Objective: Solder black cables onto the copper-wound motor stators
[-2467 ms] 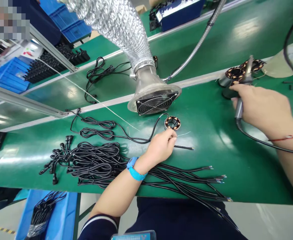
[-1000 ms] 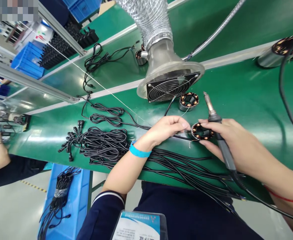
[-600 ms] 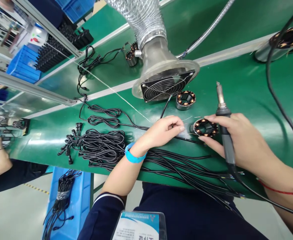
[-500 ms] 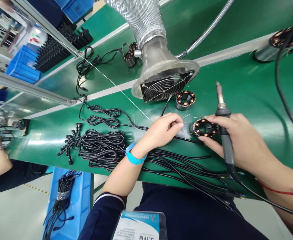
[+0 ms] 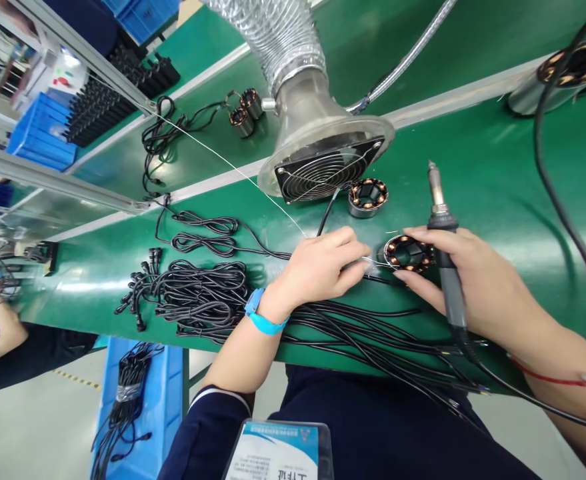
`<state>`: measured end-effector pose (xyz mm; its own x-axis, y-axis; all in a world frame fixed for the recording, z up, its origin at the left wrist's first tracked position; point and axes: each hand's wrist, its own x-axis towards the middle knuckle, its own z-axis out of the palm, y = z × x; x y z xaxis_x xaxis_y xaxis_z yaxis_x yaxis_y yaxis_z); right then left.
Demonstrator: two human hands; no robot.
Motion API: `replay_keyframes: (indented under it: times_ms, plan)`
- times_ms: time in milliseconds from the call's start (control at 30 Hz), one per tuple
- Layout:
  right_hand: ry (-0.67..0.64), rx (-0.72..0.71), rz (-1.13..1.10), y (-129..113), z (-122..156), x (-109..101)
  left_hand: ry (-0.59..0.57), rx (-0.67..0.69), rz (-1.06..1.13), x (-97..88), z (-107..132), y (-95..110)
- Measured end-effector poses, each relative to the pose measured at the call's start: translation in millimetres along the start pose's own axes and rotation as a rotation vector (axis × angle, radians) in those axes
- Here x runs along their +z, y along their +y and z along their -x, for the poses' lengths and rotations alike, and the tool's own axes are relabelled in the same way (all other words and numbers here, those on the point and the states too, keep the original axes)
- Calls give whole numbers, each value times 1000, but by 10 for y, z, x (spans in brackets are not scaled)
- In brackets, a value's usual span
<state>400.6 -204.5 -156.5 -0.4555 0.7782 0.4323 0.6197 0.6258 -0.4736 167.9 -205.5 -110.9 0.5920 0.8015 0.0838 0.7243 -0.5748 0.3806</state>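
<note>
In the head view, the tabletop (image 5: 503, 180) is green and glossy, edged at the back by a pale metal rail (image 5: 223, 179); the floor (image 5: 47, 427) is light grey with a yellow-and-black strip (image 5: 75, 379); at far left a co-worker's arm (image 5: 5, 327) reaches over the same surface.

Count as follows: one extraction hood (image 5: 305, 100) on one foil duct (image 5: 287, 37), with one fan guard (image 5: 327, 172); one soldering iron (image 5: 450, 273); one wound ring (image 5: 393, 257) in the person's right hand (image 5: 483, 287); one second ring (image 5: 365, 209) on the tabletop, just beside the fan guard, a cable running to it; two further rings (image 5: 241, 123) beyond the rail; one group of rings (image 5: 535, 97) at upper right, number not determinable; one heap of black cables (image 5: 197, 293), strands too tangled to count; one blue crate (image 5: 165, 413) below, holding one tied bundle (image 5: 129, 373); one badge (image 5: 275, 447).

Left hand (image 5: 323, 267): grip together, fingertips pinched on thin pale wire (image 5: 233, 165), next to the wound ring; right hand: grip clamped on the wound ring between thumb and forefinger, soldering iron lodged across the same hand, tip pointing away from the person.
</note>
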Motion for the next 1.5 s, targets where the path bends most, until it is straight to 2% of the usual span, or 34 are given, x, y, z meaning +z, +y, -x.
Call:
replay_keyframes:
  times_ms: [167, 267, 333, 433, 533, 600, 633, 700, 800, 933, 1033, 1100, 1200, 1267, 1333, 1400, 1467, 1500]
  plan:
    - [-37, 82, -61, -10, 13, -4, 1, -39, -58, 1, 8, -24]
    - [-58, 121, -68, -18, 24, 9, -23, -92, 7, 0, -2, -27]
    - [-50, 109, -85, -24, 26, 20, -38, -86, 171, 24, -30, -16]
    - [-35, 26, -101, -27, 15, 32, -32, -89, 557, 117, -109, 17]
    - [-52, -6, -73, -20, 2, 24, 13, -237, 913, 217, -176, 38]
    - [-55, 30, -55, -11, 4, 8, 54, -359, 1037, 236, -179, 38]
    - [-48, 55, -46, -6, 7, -1, 54, -408, 1054, 228, -167, 35]
    - [-29, 104, -28, 3, 15, -17, -24, -442, 1007, 189, -128, 32]
    - [-14, 132, -7, 14, 17, -30, -150, -336, 762, 132, -73, 46]
    - [-17, 137, 1, 19, -3, -32, -134, -249, 327, 118, -56, 76]
    - [-9, 141, 11, 19, -15, -29, -168, -230, 155, 104, -55, 66]
    - [-8, 134, 20, 17, -19, -23, -167, -172, 209, 88, -56, 43]
    - [-27, 79, -5, 10, -24, -8, -147, -34, 527, 90, -73, 13]
    - [-42, 15, -49, 10, -31, 0, -99, -11, 738, 114, -93, 8]
    - [-59, -29, -83, 21, -38, -3, -25, -96, 863, 143, -107, 11]
    - [-69, -28, -97, 50, -39, -20, 76, -244, 915, 161, -111, 15]
    - [-67, 2, -113, 90, -32, -48, 148, -373, 885, 165, -103, 21]
    - [-63, 24, -131, 111, -25, -65, 141, -392, 838, 166, -97, 29]
